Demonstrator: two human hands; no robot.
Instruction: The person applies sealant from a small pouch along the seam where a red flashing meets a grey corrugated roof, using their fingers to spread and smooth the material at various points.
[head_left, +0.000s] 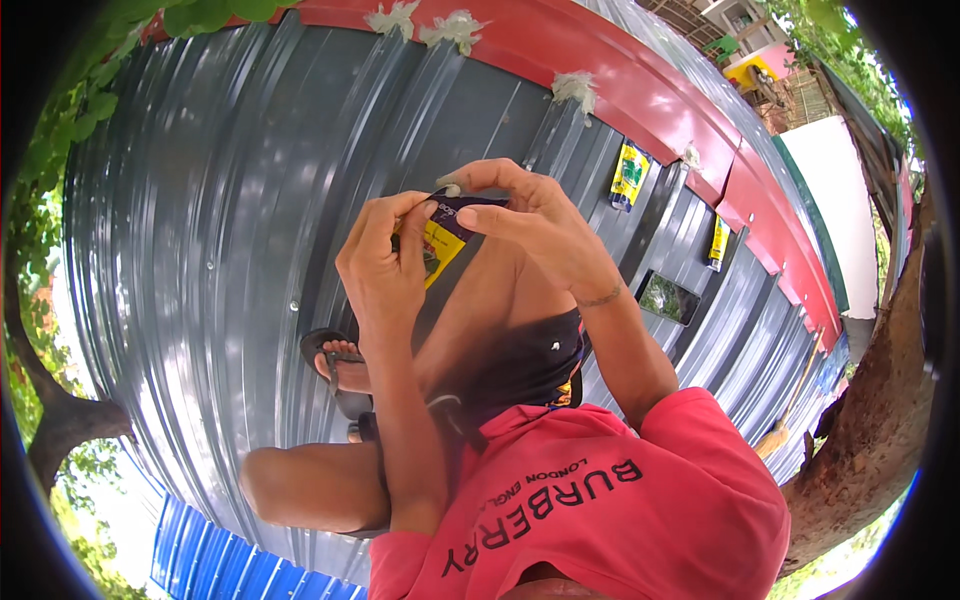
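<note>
Nearest the lens, a red shirt (600, 510) with dark lettering. Just beyond, left hand (385, 265) raised, fingers curled tight, pinching the near edge of a small yellow and dark purple sachet (445, 235). Right hand (535, 225) pinching the sachet's top corner between thumb and forefinger, remaining fingers bent. Below the hands, a sandalled foot (340, 365) resting on grey corrugated metal roofing (210, 240). Farther off, a red ridge strip (640, 90), two yellow packets (629, 175) lying on the sheets, then trees (60, 130) at the rim.
</note>
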